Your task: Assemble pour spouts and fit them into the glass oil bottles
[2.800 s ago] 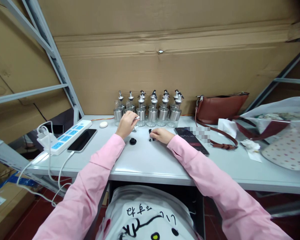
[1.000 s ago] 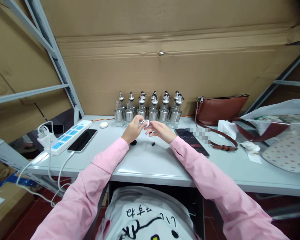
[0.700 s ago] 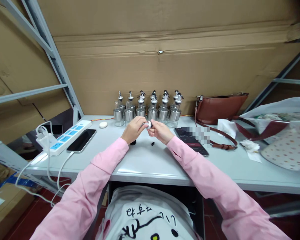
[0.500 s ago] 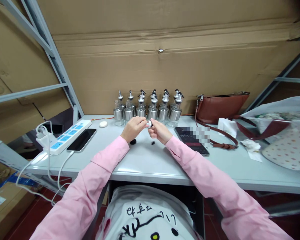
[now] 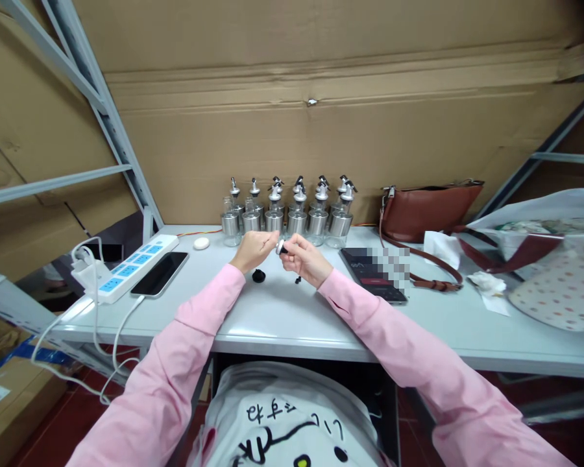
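My right hand [image 5: 307,258] pinches a small silver-and-black bottle pourer top [image 5: 281,247] between thumb and fingers. My left hand [image 5: 257,250] is beside its silver end, fingers stretched out and partly hidden; whether it touches the top I cannot tell. On the table below my left hand lies a round black stopper piece [image 5: 258,276]. Small black parts [image 5: 298,280] lie under my right hand. Behind both hands stand rows of glass bottles with steel bands [image 5: 317,222]; most carry silver pourer tops, while two front-left bottles [image 5: 230,224] have bare necks.
To the left are a power strip [image 5: 139,267], a charging phone [image 5: 159,274] and a white round object [image 5: 201,243]. To the right lie a dark phone or tablet [image 5: 370,282], a brown handbag [image 5: 428,211], tissues [image 5: 486,283] and a dotted bag [image 5: 557,298]. Cardboard [image 5: 214,130] stands behind.
Both hands have shifted slightly left and nearer to me with the pourer top. My left fingers have come off its upper side, and the black stopper piece shows more fully.
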Motion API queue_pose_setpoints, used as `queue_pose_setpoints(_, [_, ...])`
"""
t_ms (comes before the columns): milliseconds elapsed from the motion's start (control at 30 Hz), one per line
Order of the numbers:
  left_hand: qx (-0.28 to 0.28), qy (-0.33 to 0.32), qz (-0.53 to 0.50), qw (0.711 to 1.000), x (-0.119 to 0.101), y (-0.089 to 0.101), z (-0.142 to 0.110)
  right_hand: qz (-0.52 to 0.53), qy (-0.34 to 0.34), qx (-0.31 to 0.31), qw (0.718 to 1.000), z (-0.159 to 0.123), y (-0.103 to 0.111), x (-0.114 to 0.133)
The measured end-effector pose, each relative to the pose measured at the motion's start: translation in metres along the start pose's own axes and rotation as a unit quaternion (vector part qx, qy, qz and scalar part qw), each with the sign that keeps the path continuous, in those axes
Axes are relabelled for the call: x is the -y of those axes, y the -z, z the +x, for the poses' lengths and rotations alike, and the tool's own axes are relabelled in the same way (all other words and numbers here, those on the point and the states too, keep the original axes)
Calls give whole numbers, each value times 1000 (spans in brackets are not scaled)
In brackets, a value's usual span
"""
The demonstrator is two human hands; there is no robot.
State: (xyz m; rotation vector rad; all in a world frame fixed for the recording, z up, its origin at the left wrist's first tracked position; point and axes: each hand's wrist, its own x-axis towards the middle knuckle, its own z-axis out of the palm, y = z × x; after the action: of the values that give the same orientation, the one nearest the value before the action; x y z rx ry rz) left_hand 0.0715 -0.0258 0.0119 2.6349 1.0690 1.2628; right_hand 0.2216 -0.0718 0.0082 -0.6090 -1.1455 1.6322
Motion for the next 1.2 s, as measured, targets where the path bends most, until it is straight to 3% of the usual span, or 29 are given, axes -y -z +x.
queue_pose_setpoints(267, [87, 79, -96, 988, -5, 8, 9, -17, 50, -32, 998, -1, -8, -1])
queue_pose_setpoints(400, [93, 101, -108, 985, -5, 9, 10, -112, 102, -49, 987, 2, -8, -3])
queue_pose_setpoints(500, [99, 116, -118, 981, -4, 10, 9, -227, 155, -55, 960, 1, -6, -4])
queue_pose_setpoints(567, [111, 122, -122, 979, -3, 11, 9, -327, 201, -67, 921, -1, -5, -3])
queue_pose_setpoints(700, [128, 129, -117, 976, 0, 13, 8, -522, 280, -40, 805, -3, 0, 1])
queue_pose_setpoints(800, [133, 137, -111, 975, 2, 14, 8, -638, 325, 16, 698, -1, 5, 3])
queue_pose_setpoints(900, [135, 146, -115, 973, 1, 15, 8, -730, 363, 29, 578, 3, 10, 5])
queue_pose_setpoints(967, [139, 153, -121, 971, 0, 17, 8, -766, 385, 28, 513, 4, 12, 4])
queue_pose_setpoints(1067, [145, 160, -127, 968, 0, 19, 8, -782, 417, 31, 462, 4, 15, 2])
queue_pose_setpoints(1200, [159, 166, -126, 965, 2, 20, 8, -782, 439, 26, 442, 7, 17, -1])
